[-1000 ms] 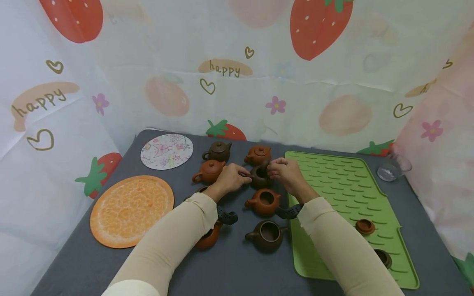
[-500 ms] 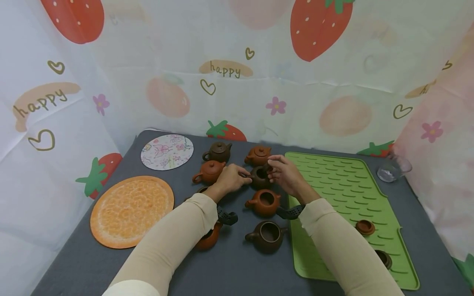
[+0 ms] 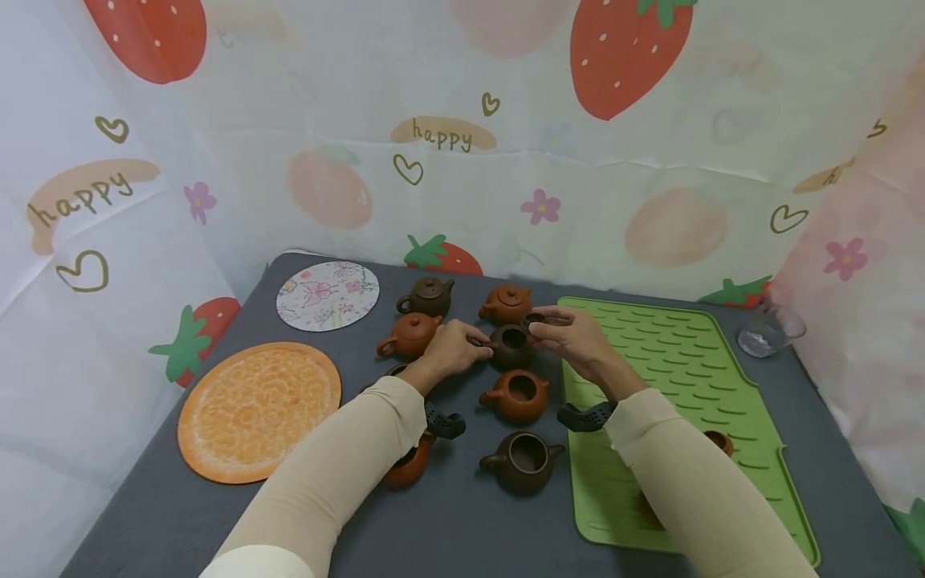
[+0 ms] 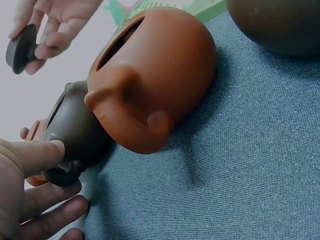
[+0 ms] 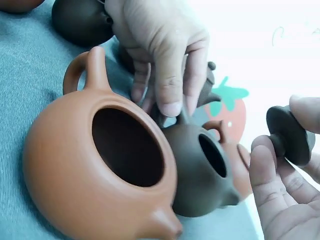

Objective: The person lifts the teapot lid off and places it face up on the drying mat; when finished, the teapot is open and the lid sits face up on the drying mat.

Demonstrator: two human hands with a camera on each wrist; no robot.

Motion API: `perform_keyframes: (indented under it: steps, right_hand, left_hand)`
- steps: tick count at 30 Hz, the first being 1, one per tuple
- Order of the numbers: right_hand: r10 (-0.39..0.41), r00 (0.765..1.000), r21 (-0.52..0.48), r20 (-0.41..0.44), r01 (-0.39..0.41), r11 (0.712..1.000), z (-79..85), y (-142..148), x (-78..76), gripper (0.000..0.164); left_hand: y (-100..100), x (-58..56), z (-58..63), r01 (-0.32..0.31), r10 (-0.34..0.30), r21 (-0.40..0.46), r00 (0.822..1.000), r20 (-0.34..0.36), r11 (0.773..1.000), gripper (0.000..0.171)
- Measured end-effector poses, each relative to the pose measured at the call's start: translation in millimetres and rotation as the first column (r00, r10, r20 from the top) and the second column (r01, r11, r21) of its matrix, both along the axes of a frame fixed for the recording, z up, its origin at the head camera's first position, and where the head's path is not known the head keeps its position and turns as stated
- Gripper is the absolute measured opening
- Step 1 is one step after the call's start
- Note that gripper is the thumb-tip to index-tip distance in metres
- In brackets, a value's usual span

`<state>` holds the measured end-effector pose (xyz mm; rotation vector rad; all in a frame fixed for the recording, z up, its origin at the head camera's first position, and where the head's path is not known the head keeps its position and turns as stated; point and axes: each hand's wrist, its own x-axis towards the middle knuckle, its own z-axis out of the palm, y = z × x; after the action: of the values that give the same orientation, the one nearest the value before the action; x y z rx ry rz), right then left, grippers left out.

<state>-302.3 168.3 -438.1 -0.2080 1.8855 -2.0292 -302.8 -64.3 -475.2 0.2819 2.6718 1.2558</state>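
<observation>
My left hand [image 3: 451,349] pinches the handle of a dark brown teapot [image 3: 511,345], which stands uncovered on the grey cloth. Just right of its opening, my right hand [image 3: 578,341] holds a dark teapot lid [image 3: 535,321] in the air. The right wrist view shows the lid [image 5: 290,135] tilted on edge, its knob between the fingers, apart from the teapot. Nearer to me are an open reddish-brown teapot [image 3: 515,396] and another open dark teapot [image 3: 523,463]. Behind the gripped teapot sits a lidded orange-brown one [image 3: 507,303].
Left stand a lidded dark teapot [image 3: 426,297], a lidded reddish teapot [image 3: 409,335] and an open reddish one [image 3: 409,468] partly under my sleeve. A green mat [image 3: 650,353] on the right bears lids [image 3: 719,441]. A glass jug [image 3: 760,333] and an orange round mat [image 3: 258,413] flank these.
My right hand has moved slightly right and turned the dark lid, so it shows clear of the teapot's opening. The right forearm has shifted right over the green mat. My left hand keeps its place.
</observation>
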Motion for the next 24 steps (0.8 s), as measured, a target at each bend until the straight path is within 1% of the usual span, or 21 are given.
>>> perform_keyframes:
  steps: [5, 9, 13, 17, 24]
  right_hand:
    - [0.021, 0.998, 0.041, -0.053, -0.019, 0.999, 10.9, 9, 4.4, 0.051]
    - [0.052, 0.994, 0.105, -0.096, -0.042, 0.994, 20.0, 16, 9.4, 0.050]
    - [0.087, 0.984, 0.205, -0.156, -0.054, 0.977, 27.8, 23, 14.2, 0.050]
    - [0.103, 0.975, 0.271, -0.199, -0.047, 0.961, 34.9, 28, 18.2, 0.048]
    - [0.111, 0.968, 0.315, -0.226, -0.035, 0.949, 47.4, 37, 26.0, 0.047]
  left_hand:
    - [1, 2.1, 1.5, -0.001, 0.001, -0.015, 1.000, 0.017, 1.000, 0.022]
    - [1, 3.1, 1.8, -0.002, 0.002, -0.017, 1.000, 0.022, 1.000, 0.023]
    - [0, 2.9, 1.3, 0.004, -0.004, -0.012, 1.000, 0.015, 1.000, 0.023]
    - [-1, 2.0, 0.8, 0.008, -0.008, -0.010, 1.000, 0.016, 1.000, 0.024]
    - [0, 1.1, 2.5, -0.002, 0.002, -0.013, 1.000, 0.025, 1.000, 0.024]
